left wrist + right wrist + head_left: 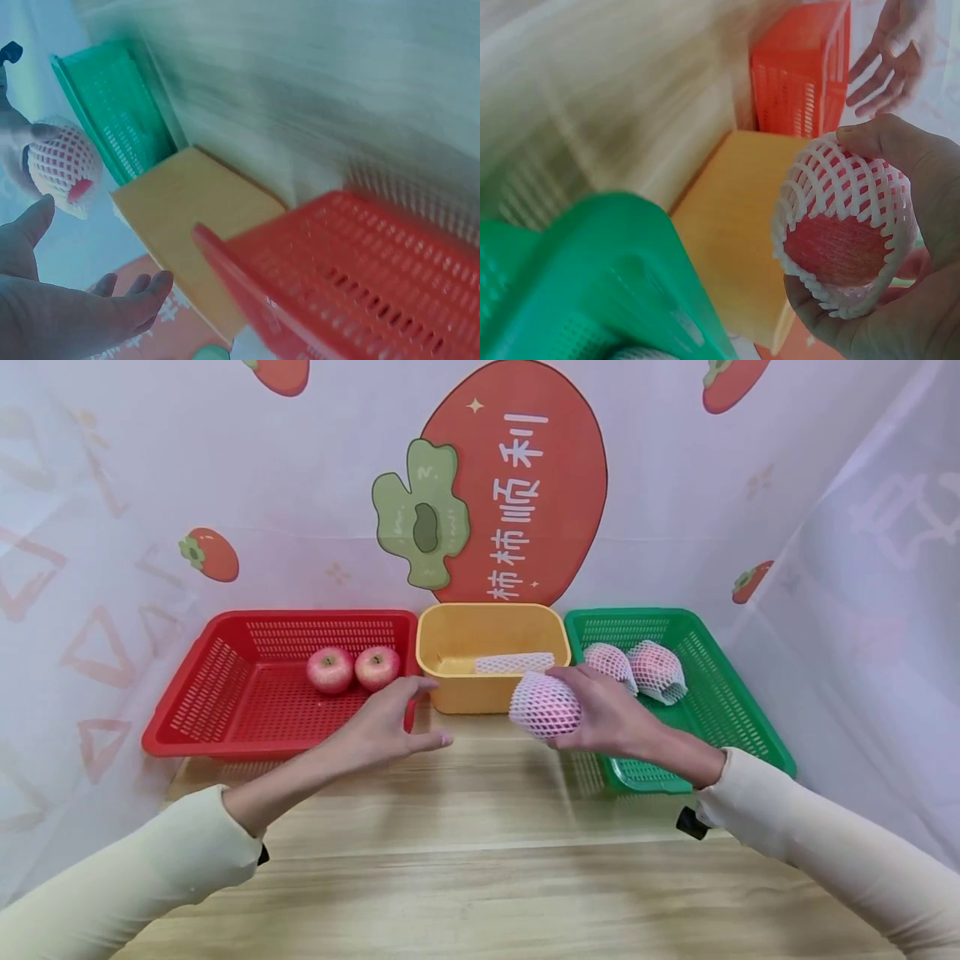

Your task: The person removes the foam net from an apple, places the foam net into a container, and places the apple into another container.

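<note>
In my right hand (611, 714) I grip an apple in a white foam net (545, 706), held just in front of the yellow bin's right end. The right wrist view shows bare red skin of this netted apple (840, 251) through the net's opening. My left hand (386, 722) hovers near the red basket's right edge, holding nothing, thumb and fingers spread apart. Two bare apples, a left one (330, 671) and a right one (377, 668), lie in the red basket (255, 731). Two more netted apples (656, 670) rest in the green basket (738, 714).
The yellow bin (480, 693) stands between the two baskets, with a flat white foam net (515, 663) inside. All three containers sit along the back of a wooden table (465, 860). A white curtain with persimmon prints (525, 485) hangs behind and at the sides.
</note>
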Demonstrator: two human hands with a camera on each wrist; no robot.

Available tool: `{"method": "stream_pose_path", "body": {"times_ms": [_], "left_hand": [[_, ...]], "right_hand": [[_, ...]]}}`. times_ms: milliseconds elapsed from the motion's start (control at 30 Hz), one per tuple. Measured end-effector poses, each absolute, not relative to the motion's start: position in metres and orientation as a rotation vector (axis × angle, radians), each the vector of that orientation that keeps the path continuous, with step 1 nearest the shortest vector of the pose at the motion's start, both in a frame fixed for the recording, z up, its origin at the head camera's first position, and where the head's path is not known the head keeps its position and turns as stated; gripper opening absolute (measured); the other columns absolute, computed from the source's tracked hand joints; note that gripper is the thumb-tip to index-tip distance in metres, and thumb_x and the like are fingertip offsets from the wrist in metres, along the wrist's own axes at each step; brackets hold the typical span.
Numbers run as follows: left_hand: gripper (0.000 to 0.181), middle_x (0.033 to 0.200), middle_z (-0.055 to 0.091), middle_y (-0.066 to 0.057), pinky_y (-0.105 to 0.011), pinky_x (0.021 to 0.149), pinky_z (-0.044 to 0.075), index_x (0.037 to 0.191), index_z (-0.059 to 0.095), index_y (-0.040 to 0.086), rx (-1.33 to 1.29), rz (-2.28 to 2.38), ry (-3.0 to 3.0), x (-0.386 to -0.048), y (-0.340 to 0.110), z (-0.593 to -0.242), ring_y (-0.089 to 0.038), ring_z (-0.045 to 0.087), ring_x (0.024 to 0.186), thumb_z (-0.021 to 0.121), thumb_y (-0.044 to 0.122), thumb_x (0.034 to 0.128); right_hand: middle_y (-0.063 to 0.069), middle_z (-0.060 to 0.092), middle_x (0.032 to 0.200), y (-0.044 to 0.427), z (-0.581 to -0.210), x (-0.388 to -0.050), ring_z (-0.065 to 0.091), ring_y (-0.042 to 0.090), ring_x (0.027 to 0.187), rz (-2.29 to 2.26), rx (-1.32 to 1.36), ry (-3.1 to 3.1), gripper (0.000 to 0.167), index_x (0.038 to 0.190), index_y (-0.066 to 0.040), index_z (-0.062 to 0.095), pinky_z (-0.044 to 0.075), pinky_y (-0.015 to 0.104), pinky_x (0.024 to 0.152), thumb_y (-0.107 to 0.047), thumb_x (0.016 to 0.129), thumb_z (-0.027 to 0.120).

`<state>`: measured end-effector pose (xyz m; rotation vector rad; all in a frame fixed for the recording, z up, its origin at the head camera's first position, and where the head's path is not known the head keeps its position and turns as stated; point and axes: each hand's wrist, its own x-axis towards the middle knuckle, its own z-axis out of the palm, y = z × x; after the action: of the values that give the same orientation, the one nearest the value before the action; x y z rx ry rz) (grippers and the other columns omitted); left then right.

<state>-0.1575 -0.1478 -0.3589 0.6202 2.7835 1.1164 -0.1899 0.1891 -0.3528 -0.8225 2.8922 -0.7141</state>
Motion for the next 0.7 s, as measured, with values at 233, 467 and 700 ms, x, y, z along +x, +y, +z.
{"method": "stream_pose_path", "body": {"times_ms": [233,467,700], "left_hand": [[0.073,0.136,0.064,-0.018,-0.052,0.104,0.054,0.142,0.054,-0.004,0.626,1.174,2.717,-0.147,-0.137,-0.374,-0.037,0.063,0.124,0.090,0.024,0.0857],[0.067,0.142,0.061,-0.019,-0.053,0.103,0.056,0.142,0.053,-0.004,0.615,1.287,2.593,-0.136,-0.129,-0.388,-0.041,0.061,0.131,0.087,0.020,0.0885],[0.057,0.141,0.061,-0.021,-0.054,0.103,0.056,0.140,0.055,-0.003,0.590,1.378,2.510,-0.131,-0.119,-0.404,-0.044,0.061,0.130,0.082,0.013,0.0918]], "right_hand": [[0.016,0.062,0.133,0.181,-0.371,-0.174,0.062,0.030,0.116,-0.741,-0.875,2.846,0.095,0.149,-0.005,0.053,0.060,0.050,0.094,-0.026,0.068,0.099],[0.018,0.060,0.133,0.174,-0.390,-0.158,0.064,0.031,0.115,-0.749,-0.901,2.791,0.095,0.149,-0.006,0.051,0.060,0.051,0.093,-0.021,0.068,0.100],[0.016,0.061,0.132,0.173,-0.413,-0.148,0.064,0.030,0.116,-0.750,-0.950,2.771,0.095,0.146,-0.003,0.053,0.060,0.051,0.096,-0.014,0.065,0.101]]}}
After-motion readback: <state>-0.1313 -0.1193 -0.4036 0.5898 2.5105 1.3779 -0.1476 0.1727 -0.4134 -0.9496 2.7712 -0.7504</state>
